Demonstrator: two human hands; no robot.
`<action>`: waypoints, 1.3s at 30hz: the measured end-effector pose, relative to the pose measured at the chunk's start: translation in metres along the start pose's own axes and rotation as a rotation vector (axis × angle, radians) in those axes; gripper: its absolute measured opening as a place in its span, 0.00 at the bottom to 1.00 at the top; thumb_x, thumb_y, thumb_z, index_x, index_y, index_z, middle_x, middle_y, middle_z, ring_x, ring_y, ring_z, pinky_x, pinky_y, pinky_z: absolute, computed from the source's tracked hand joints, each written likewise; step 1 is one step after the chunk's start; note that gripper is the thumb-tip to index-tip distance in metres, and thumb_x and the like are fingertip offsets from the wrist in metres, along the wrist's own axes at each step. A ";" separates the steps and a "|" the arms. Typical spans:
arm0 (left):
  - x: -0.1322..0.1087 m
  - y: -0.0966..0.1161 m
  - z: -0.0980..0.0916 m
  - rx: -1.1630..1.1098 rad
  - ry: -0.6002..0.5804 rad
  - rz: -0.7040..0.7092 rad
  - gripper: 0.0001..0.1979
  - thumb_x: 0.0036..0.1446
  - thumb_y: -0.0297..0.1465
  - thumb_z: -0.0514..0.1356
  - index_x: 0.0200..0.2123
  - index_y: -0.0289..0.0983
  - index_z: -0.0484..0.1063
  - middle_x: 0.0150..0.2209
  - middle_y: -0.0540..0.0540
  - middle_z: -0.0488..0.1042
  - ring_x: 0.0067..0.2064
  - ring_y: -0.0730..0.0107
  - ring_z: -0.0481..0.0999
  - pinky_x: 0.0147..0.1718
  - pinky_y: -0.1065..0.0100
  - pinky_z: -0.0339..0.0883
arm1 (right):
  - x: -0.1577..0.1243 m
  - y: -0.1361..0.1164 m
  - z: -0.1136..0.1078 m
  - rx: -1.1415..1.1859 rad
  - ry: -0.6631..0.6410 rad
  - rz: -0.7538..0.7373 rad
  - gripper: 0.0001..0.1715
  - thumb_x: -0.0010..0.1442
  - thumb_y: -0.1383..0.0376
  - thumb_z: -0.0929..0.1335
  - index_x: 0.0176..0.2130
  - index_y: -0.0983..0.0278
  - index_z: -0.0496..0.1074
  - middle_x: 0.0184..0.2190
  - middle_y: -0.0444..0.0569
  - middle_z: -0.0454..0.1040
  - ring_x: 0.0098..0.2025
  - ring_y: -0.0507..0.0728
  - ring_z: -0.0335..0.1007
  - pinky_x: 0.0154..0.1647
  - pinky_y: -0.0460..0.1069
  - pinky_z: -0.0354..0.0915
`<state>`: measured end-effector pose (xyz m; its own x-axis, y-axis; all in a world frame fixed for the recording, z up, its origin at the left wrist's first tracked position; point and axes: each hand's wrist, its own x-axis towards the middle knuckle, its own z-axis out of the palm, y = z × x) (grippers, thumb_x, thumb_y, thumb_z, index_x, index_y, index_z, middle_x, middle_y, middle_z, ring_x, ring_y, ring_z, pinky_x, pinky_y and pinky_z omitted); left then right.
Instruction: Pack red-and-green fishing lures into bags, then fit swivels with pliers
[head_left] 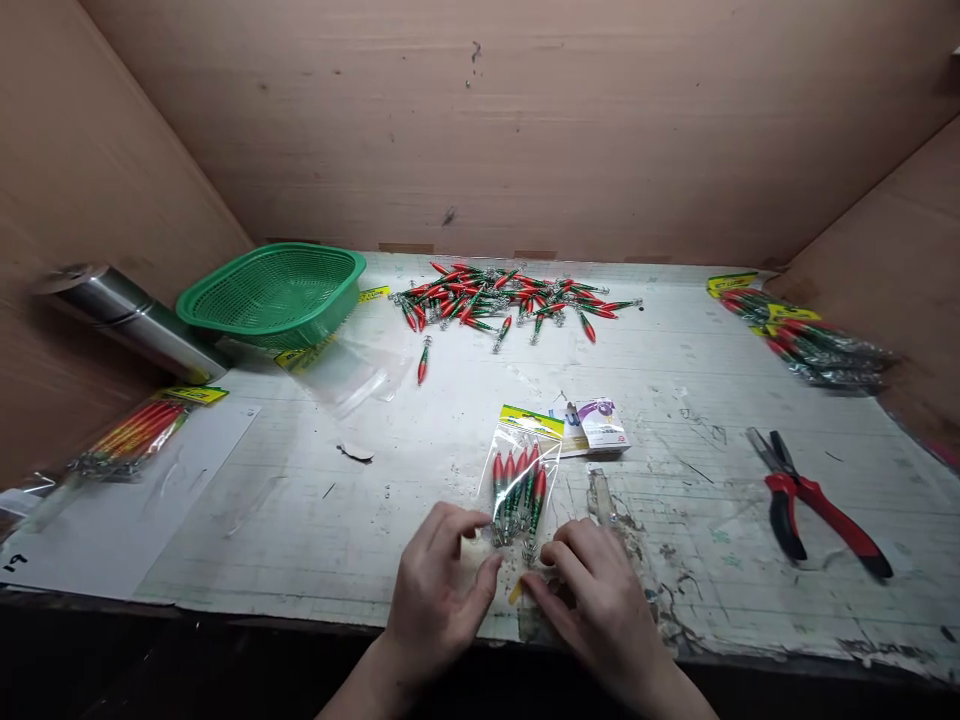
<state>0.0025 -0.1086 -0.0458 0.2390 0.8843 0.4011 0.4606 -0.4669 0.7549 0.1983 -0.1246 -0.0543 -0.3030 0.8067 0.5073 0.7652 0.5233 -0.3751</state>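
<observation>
A clear plastic bag with a yellow header [532, 420] lies in front of me. Several red and green squid jigs [516, 485] are inside, their hooked ends toward me. At the bag's lower left edge is my left hand [442, 580], thumb and forefinger apart. My right hand [600, 590] is curled at the lower right corner; what its fingers grip, if anything, is hidden. A small yellow strip [515, 592] shows by the right thumb tip. Behind the bag stands a small white and purple box [604, 425].
Loose squid jigs [480, 295] are heaped at the back. A green basket [277, 290], empty bags [345, 375], a metal flask [135, 320] and a filled bag [146, 430] are left. Right are filled bags [806, 335] and red-handled pliers [817, 510]. Wooden panels enclose the table.
</observation>
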 end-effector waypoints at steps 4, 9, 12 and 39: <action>0.005 -0.009 -0.002 0.238 -0.125 -0.007 0.21 0.51 0.25 0.66 0.48 0.39 0.66 0.44 0.41 0.69 0.44 0.55 0.72 0.40 0.56 0.73 | 0.001 0.009 -0.004 -0.054 0.018 0.045 0.11 0.66 0.70 0.64 0.30 0.62 0.65 0.27 0.46 0.65 0.31 0.56 0.60 0.33 0.50 0.56; 0.012 -0.010 0.004 0.305 -0.183 0.017 0.23 0.50 0.25 0.65 0.50 0.38 0.65 0.48 0.38 0.70 0.48 0.51 0.72 0.41 0.52 0.75 | 0.008 0.001 -0.007 -0.032 0.040 0.000 0.07 0.66 0.70 0.64 0.34 0.64 0.69 0.28 0.48 0.67 0.32 0.56 0.61 0.33 0.50 0.58; 0.018 -0.011 0.003 0.295 -0.220 0.085 0.20 0.52 0.24 0.62 0.48 0.38 0.66 0.54 0.36 0.69 0.55 0.48 0.70 0.49 0.48 0.72 | 0.011 -0.010 0.002 -0.086 0.091 -0.090 0.08 0.66 0.71 0.64 0.36 0.65 0.72 0.28 0.49 0.69 0.31 0.56 0.61 0.33 0.51 0.59; 0.061 -0.036 -0.003 0.412 -0.329 0.429 0.10 0.58 0.18 0.52 0.34 0.37 0.69 0.35 0.44 0.75 0.36 0.65 0.74 0.34 0.66 0.72 | 0.024 -0.006 0.017 -0.177 0.148 -0.195 0.16 0.65 0.76 0.60 0.37 0.67 0.75 0.29 0.53 0.71 0.32 0.57 0.61 0.34 0.52 0.59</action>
<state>-0.0025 -0.0379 -0.0468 0.6908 0.6070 0.3928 0.5395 -0.7945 0.2789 0.1767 -0.1040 -0.0529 -0.3775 0.6405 0.6688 0.7918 0.5977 -0.1254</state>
